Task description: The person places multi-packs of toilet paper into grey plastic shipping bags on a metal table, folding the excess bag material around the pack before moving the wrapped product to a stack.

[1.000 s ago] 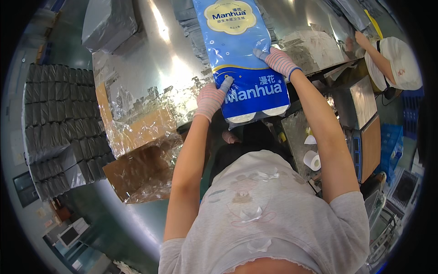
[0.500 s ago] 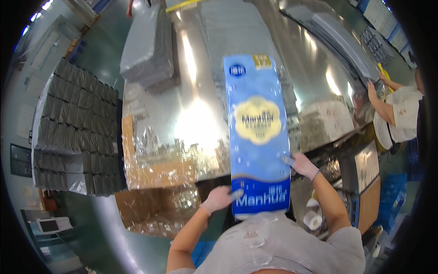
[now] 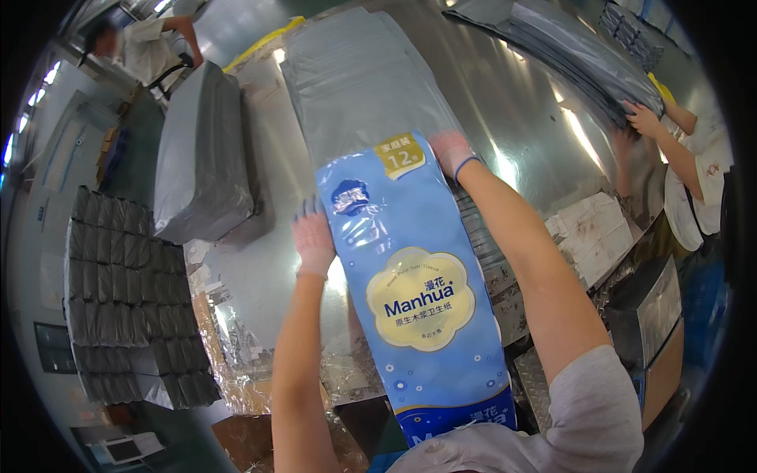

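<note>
A long blue toilet paper pack [image 3: 426, 229] with a cream flower-shaped label stretches from my torso out over the metal table. My left hand [image 3: 313, 243], in a pale pink glove with greyish fingertips, lies along the pack's far left edge, fingers stretched out and slightly apart. At the far right corner of the pack is my right hand [image 3: 452, 153], gloved with a blue cuff edge. Its fingers are blurred and partly hidden, so their grip is unclear. Just beyond the pack lies a stack of flat grey plastic bags [image 3: 355, 79].
A grey wrapped bale [image 3: 201, 158] stands on the metal table [image 3: 520, 118] at left. More grey plastic sheets [image 3: 564, 59] lie at far right, handled by a co-worker [image 3: 690, 169]. Another person [image 3: 150, 47] stands far left. Grey bundles [image 3: 130, 292] are piled beside the table.
Both my hands have moved from the pack's near part to its far end. The pack appears larger and tilted in view. A person has come into sight at far left.
</note>
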Tool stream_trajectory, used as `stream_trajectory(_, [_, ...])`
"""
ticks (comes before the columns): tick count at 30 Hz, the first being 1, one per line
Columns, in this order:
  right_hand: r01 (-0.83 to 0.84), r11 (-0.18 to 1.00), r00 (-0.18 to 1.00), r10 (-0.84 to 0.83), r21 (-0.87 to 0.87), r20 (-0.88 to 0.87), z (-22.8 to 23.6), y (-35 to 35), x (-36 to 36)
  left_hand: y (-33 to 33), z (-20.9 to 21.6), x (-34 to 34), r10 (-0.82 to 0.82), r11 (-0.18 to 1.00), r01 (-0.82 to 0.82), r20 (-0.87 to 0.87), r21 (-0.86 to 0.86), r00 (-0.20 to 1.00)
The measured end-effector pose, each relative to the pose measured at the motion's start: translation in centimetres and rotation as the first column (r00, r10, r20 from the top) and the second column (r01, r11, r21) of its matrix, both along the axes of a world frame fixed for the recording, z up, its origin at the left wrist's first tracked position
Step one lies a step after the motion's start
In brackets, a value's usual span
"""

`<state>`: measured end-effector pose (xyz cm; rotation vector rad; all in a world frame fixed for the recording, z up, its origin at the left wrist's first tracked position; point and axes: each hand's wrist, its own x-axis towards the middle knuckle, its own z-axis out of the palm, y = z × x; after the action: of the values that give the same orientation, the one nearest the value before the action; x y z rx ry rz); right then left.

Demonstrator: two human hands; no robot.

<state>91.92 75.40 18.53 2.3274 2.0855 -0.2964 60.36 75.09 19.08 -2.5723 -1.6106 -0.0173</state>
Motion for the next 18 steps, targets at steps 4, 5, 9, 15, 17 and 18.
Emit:
stream_trajectory(4, [0.226, 0.972, 0.950, -0.206, 0.063, -0.235, 0.9, 2.6, 1.7, 6.0, -0.9, 2.8, -0.105, 0.950, 0.144, -0.148, 0.278, 0.983])
stream_trajectory(5, [0.235, 0.971, 0.947, -0.217, 0.048, -0.235, 1.9, 3.3, 1.8, 8.0, -1.5, 2.3, -0.098, 0.945, 0.141, -0.154, 0.294, 0.983])
stream_trajectory(9, [0.355, 0.905, 0.821, -0.181, 0.235, -0.542, 3.3, 1.7, 2.1, 11.1, -0.2, 4.6, 0.109, 0.969, -0.078, -0.122, 0.234, 0.987])
stream_trajectory(15, [0.238, 0.937, 0.689, 0.024, 0.257, -0.724, 4.2, -6.1, 2.4, 6.5, -1.1, 4.8, 0.223, 0.930, -0.362, 0.677, 0.069, 0.701])
stream_trajectory(17, [0.205, 0.952, 0.747, -0.001, 0.229, -0.665, 2.8, -5.5, 1.8, 7.8, -6.4, 0.9, 0.501, 0.865, -0.330, 0.698, -0.378, 0.512])
stream_trajectory(18, [0.182, 0.961, 0.775, -0.010, 0.209, -0.632, 2.2, -5.0, 1.1, 8.5, -9.0, -1.7, 0.645, 0.758, -0.106, 0.718, -0.643, 0.262])
